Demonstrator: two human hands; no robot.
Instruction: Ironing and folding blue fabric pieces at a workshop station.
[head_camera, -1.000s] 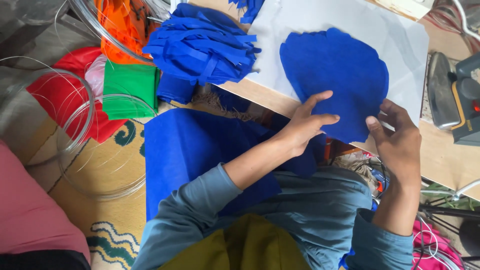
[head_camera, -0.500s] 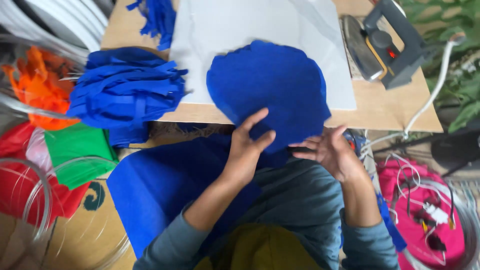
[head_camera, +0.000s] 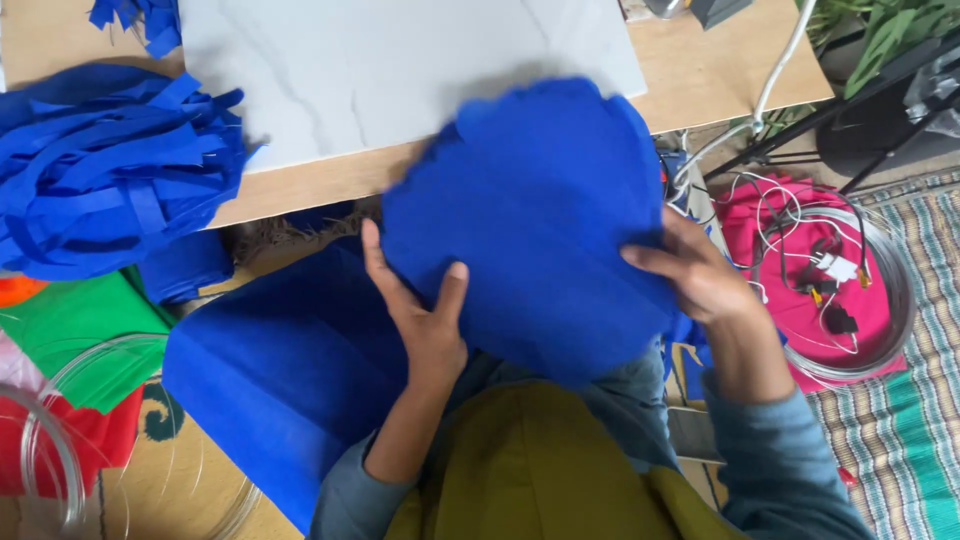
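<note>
I'm seeing open room lying over the white slab (head_camera: 400, 70) ahead; the strip pile (head_camera: 110, 170) is crowding the left, cables (head_camera: 810, 250) are cluttering the right.

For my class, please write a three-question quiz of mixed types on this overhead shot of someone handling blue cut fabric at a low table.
1. True or false: both hands grip the round blue fabric piece.
2. Multiple choice: the pile of blue fabric strips lies (A) on the person's left, (B) on the person's right, (C) on the white board.
3. Short answer: what colour is the cloth lying under the clear tubing coil on the right?

Key:
1. True: the left hand and the right hand each hold an edge.
2. A
3. Pink
</note>
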